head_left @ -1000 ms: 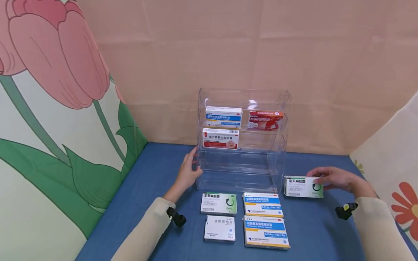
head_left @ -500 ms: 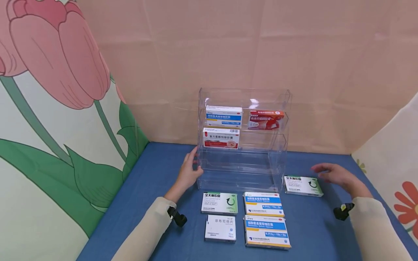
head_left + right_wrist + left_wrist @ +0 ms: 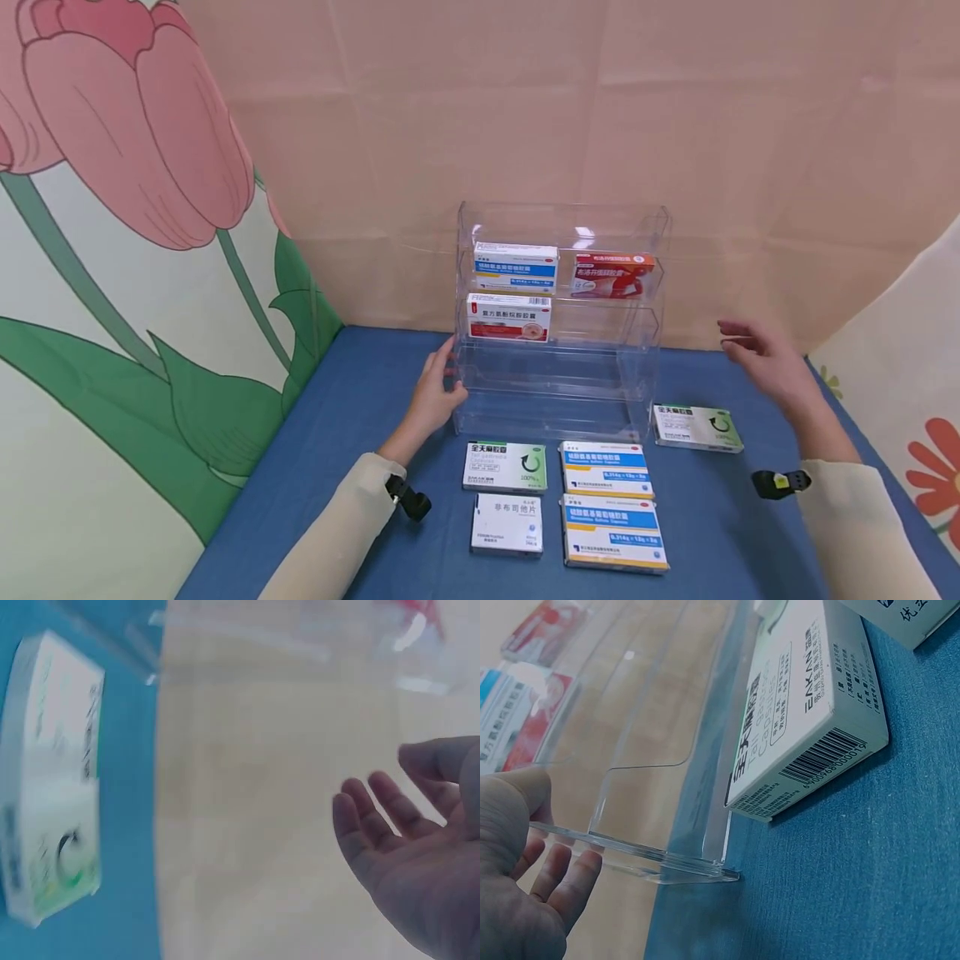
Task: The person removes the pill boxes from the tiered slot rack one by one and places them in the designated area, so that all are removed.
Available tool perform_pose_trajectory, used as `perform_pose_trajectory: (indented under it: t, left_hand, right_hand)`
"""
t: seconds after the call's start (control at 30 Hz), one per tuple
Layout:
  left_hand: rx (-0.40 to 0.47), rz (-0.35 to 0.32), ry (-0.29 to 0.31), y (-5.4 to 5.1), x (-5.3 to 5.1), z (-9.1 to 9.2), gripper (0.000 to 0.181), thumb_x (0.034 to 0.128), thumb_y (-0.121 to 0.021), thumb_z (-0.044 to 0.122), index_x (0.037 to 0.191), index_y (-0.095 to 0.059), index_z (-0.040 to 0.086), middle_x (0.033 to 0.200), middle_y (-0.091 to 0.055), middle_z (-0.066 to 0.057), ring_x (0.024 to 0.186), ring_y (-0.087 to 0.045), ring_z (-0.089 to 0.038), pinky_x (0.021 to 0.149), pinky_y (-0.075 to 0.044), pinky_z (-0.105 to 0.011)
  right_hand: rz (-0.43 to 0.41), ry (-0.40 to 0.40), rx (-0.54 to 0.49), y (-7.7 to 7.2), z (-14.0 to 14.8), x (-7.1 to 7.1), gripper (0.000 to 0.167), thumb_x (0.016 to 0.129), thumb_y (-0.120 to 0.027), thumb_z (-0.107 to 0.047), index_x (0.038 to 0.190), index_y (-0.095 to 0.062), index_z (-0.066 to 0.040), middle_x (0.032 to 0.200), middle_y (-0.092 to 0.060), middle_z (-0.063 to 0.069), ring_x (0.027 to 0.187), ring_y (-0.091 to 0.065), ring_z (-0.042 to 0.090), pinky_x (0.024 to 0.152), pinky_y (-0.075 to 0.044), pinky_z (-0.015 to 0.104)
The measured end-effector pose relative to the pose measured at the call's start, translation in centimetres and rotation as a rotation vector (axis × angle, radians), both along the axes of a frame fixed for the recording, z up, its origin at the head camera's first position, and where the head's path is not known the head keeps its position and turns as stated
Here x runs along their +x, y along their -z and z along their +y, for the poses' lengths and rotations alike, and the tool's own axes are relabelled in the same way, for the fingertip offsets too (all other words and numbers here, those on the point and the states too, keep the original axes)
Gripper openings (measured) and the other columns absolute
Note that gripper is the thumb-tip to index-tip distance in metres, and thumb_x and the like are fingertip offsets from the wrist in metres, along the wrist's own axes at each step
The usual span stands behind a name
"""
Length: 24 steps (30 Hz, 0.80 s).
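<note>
A clear plastic tiered rack (image 3: 555,417) stands on the blue table. My left hand (image 3: 431,400) holds its left side; in the left wrist view, the panel's edge runs between the thumb and the fingers (image 3: 577,889). My right hand (image 3: 768,362) is raised to the right of the rack, holding nothing, its fingers loosely bent. Below it a white-and-green capsule box (image 3: 697,427) lies beside the rack's front right corner. On the tiers sit a blue-and-white medicine box (image 3: 515,268), a red medicine box (image 3: 612,276) and a white-and-red capsule box (image 3: 508,318).
In front of the rack lie another white-and-green box (image 3: 504,467), a white tablet box (image 3: 507,525) and two blue-and-white boxes (image 3: 606,471), one nearer the front (image 3: 615,535). A pinkish backdrop (image 3: 375,167) hangs behind the table, with flower-printed cloth (image 3: 135,125) at the sides.
My right hand has let go of the white-and-green capsule box beside the rack and moved up and away from it. The left hand has stayed at the rack's side.
</note>
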<state>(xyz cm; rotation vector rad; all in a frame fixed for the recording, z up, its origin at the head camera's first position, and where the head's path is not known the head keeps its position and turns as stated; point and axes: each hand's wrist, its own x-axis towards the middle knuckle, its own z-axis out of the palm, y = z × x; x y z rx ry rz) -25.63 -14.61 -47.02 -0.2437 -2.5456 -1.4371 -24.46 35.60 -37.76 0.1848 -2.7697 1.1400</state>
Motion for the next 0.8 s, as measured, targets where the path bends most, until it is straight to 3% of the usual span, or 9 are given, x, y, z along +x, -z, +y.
perform_pose_trajectory:
  t: [0.07,0.17,0.37,0.6,0.8]
  left_hand:
    - [0.005,0.000,-0.001,0.0,0.0,0.0,0.087,0.0834,-0.062,-0.002,0.160,-0.029,0.025,0.137,-0.047,-0.011,0.120,-0.055,-0.031,0.084,-0.052,-0.045]
    - [0.003,-0.001,-0.001,0.0,-0.1,0.0,0.087,0.0833,-0.062,-0.002,0.160,-0.029,0.025,0.137,-0.047,-0.011,0.120,-0.054,-0.031,0.084,-0.052,-0.045]
    - [0.002,-0.004,0.001,0.1,-0.1,0.0,0.088,0.0823,-0.062,-0.001,0.160,-0.029,0.026,0.139,-0.047,-0.011,0.121,-0.054,-0.031,0.085,-0.050,-0.046]
    - [0.007,-0.005,0.005,0.0,-0.1,-0.1,0.088,0.0822,-0.061,-0.001,0.160,-0.029,0.025,0.139,-0.046,-0.011,0.121,-0.054,-0.032,0.086,-0.051,-0.047]
    - [0.002,-0.014,0.005,0.0,-0.1,-0.1,0.088,0.0825,-0.061,0.000,0.160,-0.028,0.026,0.140,-0.046,-0.011,0.123,-0.054,-0.032,0.087,-0.051,-0.047]
  right_hand:
    - [0.065,0.007,-0.016,-0.9,-1.3,0.5,0.053,0.106,-0.049,-0.035,0.151,-0.044,-0.008,0.144,-0.050,0.022,0.121,-0.052,0.027,0.081,-0.044,0.011]
    - [0.128,-0.003,-0.047,-1.8,-3.1,1.2,0.053,0.105,-0.050,-0.034,0.151,-0.045,-0.009,0.143,-0.052,0.021,0.119,-0.052,0.021,0.080,-0.039,0.004]
    - [0.184,-0.054,-0.065,-3.2,-6.3,1.9,0.051,0.104,-0.054,-0.029,0.150,-0.046,-0.009,0.142,-0.053,0.020,0.124,-0.052,0.036,0.084,-0.038,0.004]
    - [0.209,-0.148,-0.131,-4.1,-9.5,2.0,0.050,0.102,-0.059,-0.017,0.149,-0.046,-0.004,0.146,-0.051,0.021,0.125,-0.055,0.040,0.084,-0.040,0.003]
    - [0.189,-0.200,-0.155,-4.3,-12.0,1.4,0.055,0.100,-0.062,-0.019,0.152,-0.044,-0.009,0.145,-0.052,0.019,0.126,-0.057,0.038,0.086,-0.042,0.006]
